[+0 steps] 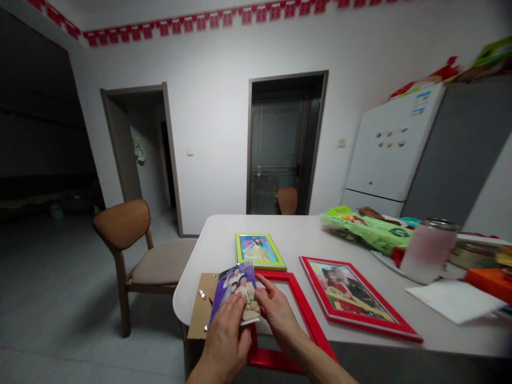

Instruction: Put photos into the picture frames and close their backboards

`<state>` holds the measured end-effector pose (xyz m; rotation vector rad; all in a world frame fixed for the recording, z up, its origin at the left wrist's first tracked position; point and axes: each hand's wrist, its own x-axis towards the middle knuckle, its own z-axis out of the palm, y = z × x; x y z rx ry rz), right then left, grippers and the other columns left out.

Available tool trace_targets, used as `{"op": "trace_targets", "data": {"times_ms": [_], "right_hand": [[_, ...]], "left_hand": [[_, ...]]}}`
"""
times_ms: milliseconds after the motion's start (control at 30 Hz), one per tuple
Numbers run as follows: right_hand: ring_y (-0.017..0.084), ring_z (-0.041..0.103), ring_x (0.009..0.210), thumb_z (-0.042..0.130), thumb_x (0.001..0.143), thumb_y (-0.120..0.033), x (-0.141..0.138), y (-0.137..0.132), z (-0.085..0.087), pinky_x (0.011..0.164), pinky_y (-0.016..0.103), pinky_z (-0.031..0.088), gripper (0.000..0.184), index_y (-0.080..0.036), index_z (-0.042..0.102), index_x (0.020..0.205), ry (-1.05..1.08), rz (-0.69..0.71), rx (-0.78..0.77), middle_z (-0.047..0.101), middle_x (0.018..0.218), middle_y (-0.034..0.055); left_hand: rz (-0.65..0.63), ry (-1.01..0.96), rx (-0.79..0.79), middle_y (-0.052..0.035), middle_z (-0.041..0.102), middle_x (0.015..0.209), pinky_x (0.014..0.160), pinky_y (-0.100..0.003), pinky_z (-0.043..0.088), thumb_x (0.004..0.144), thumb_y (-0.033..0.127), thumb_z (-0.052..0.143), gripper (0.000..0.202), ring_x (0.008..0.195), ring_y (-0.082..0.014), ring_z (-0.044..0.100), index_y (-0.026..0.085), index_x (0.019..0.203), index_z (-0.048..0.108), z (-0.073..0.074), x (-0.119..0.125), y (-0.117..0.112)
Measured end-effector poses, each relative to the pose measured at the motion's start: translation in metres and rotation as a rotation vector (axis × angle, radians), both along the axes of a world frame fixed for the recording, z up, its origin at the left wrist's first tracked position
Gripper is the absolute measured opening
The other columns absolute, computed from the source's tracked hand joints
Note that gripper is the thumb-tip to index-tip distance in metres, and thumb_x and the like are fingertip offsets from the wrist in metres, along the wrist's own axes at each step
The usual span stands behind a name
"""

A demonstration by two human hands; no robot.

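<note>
Both of my hands hold a glossy photo print (236,290) tilted above the table's near corner. My left hand (226,341) grips its lower edge, thumb on top. My right hand (278,312) pinches its right edge. Under them lies an empty red frame (304,314). The frame's brown backing board (200,309) lies flat to the left, partly under the photo.
On the white table (224,234) lie a green framed picture (259,249), a larger red framed picture (354,296), a green snack bag (368,229), a pink jar (428,250) and white paper (452,301). A wooden chair (136,250) stands left; a fridge (394,152) right.
</note>
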<state>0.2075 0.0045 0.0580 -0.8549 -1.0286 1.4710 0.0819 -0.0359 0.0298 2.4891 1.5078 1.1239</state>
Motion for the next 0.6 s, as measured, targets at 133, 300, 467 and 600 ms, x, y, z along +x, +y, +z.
{"op": "trace_targets", "data": {"times_ms": [133, 300, 467, 600], "right_hand": [[0.010, 0.056, 0.057, 0.060, 0.062, -0.031, -0.003, -0.008, 0.012, 0.055, 0.022, 0.044, 0.071, -0.016, 0.028, 0.125, 0.043, 0.010, 0.027, 0.063, 0.078, 0.0002], [0.011, 0.058, 0.058, 0.063, 0.061, -0.034, -0.002, -0.011, 0.007, 0.054, 0.023, 0.046, 0.058, -0.014, 0.042, 0.112, 0.020, -0.044, -0.099, 0.061, 0.082, 0.0042], [0.013, 0.060, 0.060, 0.058, 0.066, -0.035, 0.006, -0.008, -0.009, 0.055, 0.023, 0.047, 0.032, -0.015, 0.052, 0.091, 0.113, 0.052, -0.218, 0.063, 0.072, 0.0036], [0.014, 0.060, 0.074, 0.058, 0.065, -0.027, 0.023, 0.002, -0.012, 0.067, 0.027, 0.049, 0.025, -0.019, 0.052, 0.088, 0.262, -0.110, -0.162, 0.065, 0.078, 0.0016]], "left_hand": [[0.020, -0.121, 0.062, -0.0086, 0.050, 0.117, 0.094, -0.039, 0.035, 0.063, 0.005, 0.036, 0.054, 0.111, -0.0200, 0.042, 0.015, 0.115, 0.045, 0.003, 0.000, 0.004], [0.086, -0.577, 0.004, -0.0070, 0.060, 0.104, 0.086, -0.034, 0.042, 0.077, 0.018, 0.038, 0.032, 0.098, -0.0194, 0.053, 0.017, 0.104, 0.054, 0.024, -0.005, 0.009], [0.001, -1.197, -0.275, -0.0078, 0.065, 0.090, 0.078, -0.032, 0.046, 0.077, 0.038, 0.046, 0.033, 0.086, -0.0213, 0.059, 0.013, 0.097, 0.055, 0.037, 0.016, 0.004], [-0.168, -1.507, -0.371, -0.0069, 0.065, 0.090, 0.081, -0.032, 0.044, 0.072, 0.039, 0.055, 0.038, 0.088, -0.0212, 0.058, 0.015, 0.100, 0.053, 0.033, 0.043, 0.002]]}}
